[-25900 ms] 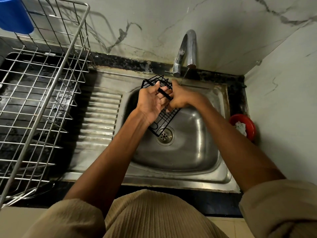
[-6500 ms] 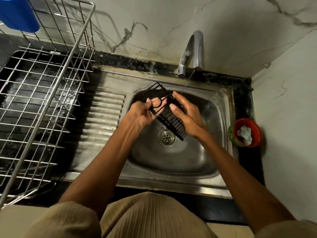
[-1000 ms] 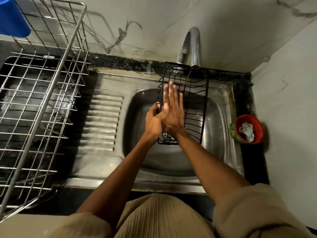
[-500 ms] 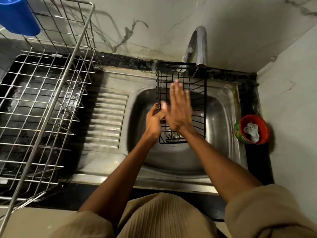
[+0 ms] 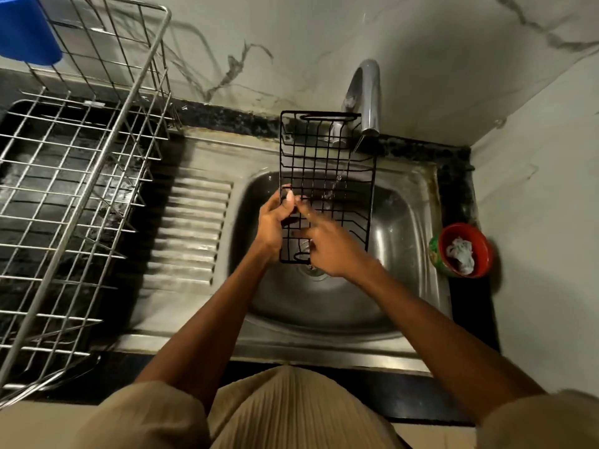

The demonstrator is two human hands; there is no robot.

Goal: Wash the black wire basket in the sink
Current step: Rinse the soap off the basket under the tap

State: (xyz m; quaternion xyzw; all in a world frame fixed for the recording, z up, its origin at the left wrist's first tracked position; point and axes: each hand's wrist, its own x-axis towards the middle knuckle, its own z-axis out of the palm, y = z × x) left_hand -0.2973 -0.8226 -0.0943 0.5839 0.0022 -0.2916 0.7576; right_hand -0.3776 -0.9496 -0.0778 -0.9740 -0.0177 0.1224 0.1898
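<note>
The basket is in your left hand, which grips its left edge with the thumb up on the wire and the fingers curled round behind. Your right hand is on the wires near the bottom of the basket, with one finger stretched out along them and the other fingers bent; it looks like it is rubbing the wires, not holding them, but the hand is a bit blurry so you cannot be sure. The basket is held up flat over the sink, its top end just under the tap. A thin stream of water falls from the tap and runs through the wires on the right side of the basket. The drain peeks out just below your right hand. To the left of the sink stands a big metal rack with a blue cup at its top corner. To the right of the sink, well away from the basket, sits a red bowl with something white inside. You seem to be in the middle of the washing step, rinsing and rubbing the wires. For the next bit, keep your left hand tight so the wet basket does not slip, and slide it so the water reaches the left side and the bottom too, since the stream only touches a small part now.
</note>
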